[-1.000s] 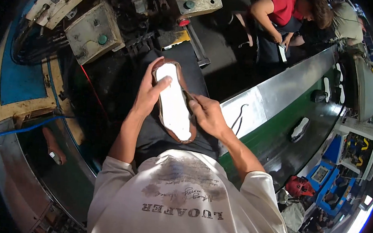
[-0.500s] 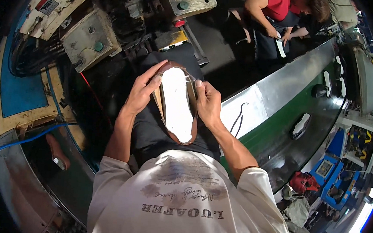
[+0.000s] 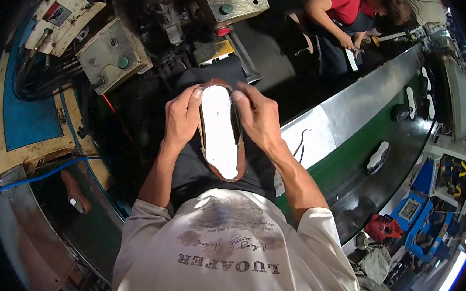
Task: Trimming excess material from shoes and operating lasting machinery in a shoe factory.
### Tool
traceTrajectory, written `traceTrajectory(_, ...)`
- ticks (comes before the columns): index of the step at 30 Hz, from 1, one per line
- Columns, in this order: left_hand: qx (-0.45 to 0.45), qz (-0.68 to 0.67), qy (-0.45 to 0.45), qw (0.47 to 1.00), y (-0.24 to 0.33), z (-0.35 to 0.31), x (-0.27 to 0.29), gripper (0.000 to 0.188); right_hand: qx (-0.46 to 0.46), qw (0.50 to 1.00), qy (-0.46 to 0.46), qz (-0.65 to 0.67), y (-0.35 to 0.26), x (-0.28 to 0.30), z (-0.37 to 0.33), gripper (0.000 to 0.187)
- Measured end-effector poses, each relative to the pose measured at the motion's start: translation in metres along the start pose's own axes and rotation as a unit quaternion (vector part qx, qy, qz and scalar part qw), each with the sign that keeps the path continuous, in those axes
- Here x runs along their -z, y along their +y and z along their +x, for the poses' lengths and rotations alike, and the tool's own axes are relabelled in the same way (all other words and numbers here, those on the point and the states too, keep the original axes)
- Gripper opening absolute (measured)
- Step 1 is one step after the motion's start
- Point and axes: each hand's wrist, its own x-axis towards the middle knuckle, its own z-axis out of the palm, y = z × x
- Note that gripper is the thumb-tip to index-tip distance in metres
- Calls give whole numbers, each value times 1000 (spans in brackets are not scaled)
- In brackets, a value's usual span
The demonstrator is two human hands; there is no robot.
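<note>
Right now both hands pinch the upturned shoe: left hand and right hand press brown upper over the white insole; smoothing the toe likely follows

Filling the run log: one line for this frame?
left hand: grips shoe | right hand: grips shoe | shoe: white sole up, over lap

Grey machine housings at left, long green conveyor belt at right, dark floor between
</note>
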Motion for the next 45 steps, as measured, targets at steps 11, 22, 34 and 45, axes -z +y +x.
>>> traceTrajectory(11,-71,204,62,974,13,29,-8,31,-8,976,-88,-197,-3,-14,24,26)
traceTrajectory(22,8,-6,-51,999,8,2,-21,56,-196,939,-170,225,16,-9,-12,83)
traceTrajectory(34,35,-57,46,997,3,-13,-37,50,-196,942,-150,227,25,-29,-23,69)
traceTrajectory(45,134,-475,-138,859,-14,-12,-17,63,-235,913,-148,299,34,-18,-18,65)
